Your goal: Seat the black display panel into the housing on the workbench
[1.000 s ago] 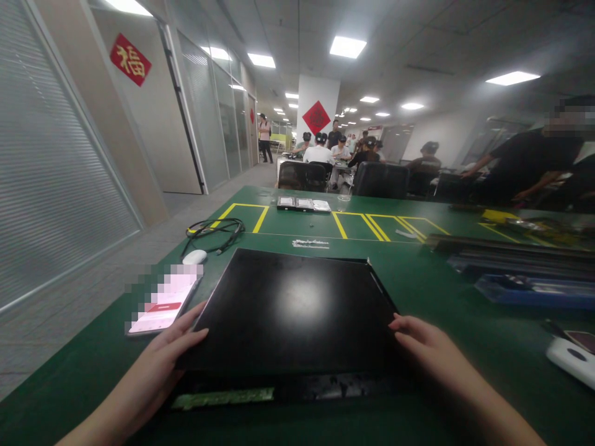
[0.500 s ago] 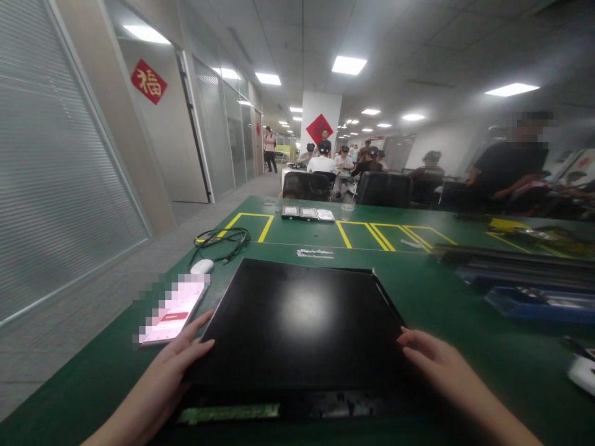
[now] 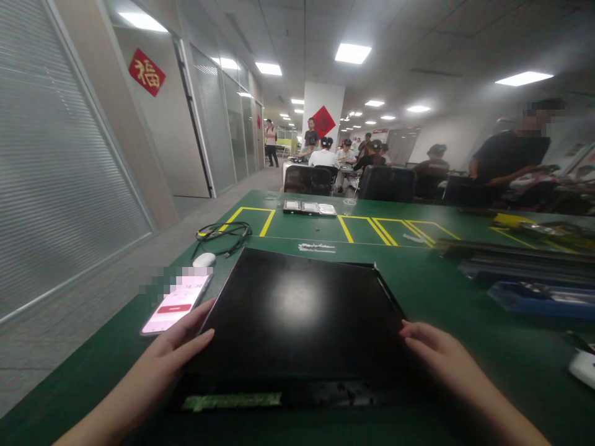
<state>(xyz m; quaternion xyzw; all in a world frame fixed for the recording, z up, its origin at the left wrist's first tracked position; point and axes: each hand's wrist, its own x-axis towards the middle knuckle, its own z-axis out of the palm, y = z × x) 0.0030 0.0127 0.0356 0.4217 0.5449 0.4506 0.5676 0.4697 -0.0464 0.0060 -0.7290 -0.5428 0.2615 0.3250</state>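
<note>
Directly in front of me lies a wide, flat black cover panel (image 3: pixel 260 316), with a bright ceiling-light reflection on its surface. It sits slightly askew over a black case (image 3: pixel 325 394), whose near edge carries a green strip. My left hand (image 3: pixel 183 337) grips the panel's left edge, thumb on top and fingers along the side. At the right edge, my right hand (image 3: pixel 430 344) presses its fingertips and thumb against the side. The undersides of both hands' grips are hidden. Close to my left hand is a lit phone (image 3: pixel 174 306).
On the green table (image 3: pixel 111 365) are a white mouse (image 3: pixel 203 260), a coiled black cable (image 3: pixel 223 232), several hard drives (image 3: pixel 309 209) and yellow tape outlines. A blue tray (image 3: pixel 543 300) and dark long parts lie at right. People and chairs (image 3: pixel 388 183) are beyond.
The view has tilted slightly, so the panel, table and both hands appear a little higher. Both hands keep their places on the panel's sides.
</note>
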